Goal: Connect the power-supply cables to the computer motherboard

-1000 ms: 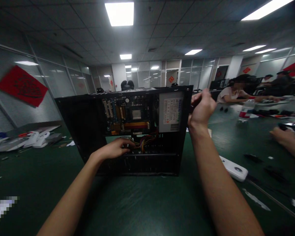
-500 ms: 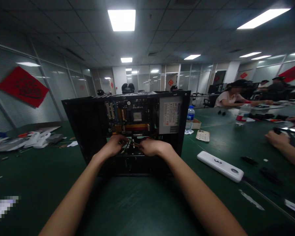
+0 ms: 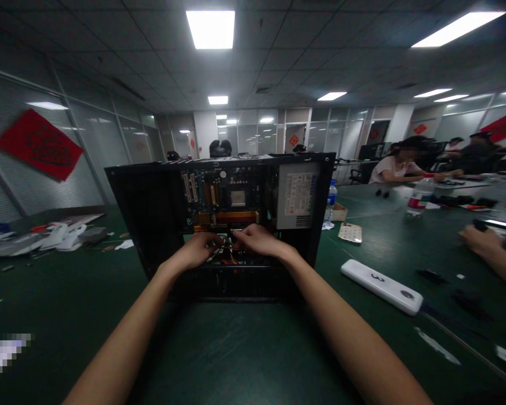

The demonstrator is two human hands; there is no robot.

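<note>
person's left hand (image 3: 197,247) and right hand (image 3: 259,240) inside open black computer case (image 3: 145,211), case standing on green table (image 3: 231,349), both hands curled partway closed at thin cables (image 3: 228,243), actual hold can't tell, cables just below motherboard (image 3: 238,188), power supply (image 3: 296,197) upper right

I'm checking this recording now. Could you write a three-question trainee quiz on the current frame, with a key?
1. True or false: the left hand and right hand are both at the wires inside the computer case.
2. As pictured, where in the case is the labelled power supply? A) Upper left B) Upper right C) Lower left
3. Fill in: the white device bears the digit ___.

Key: 1. True; 2. B; 3. Three
</note>
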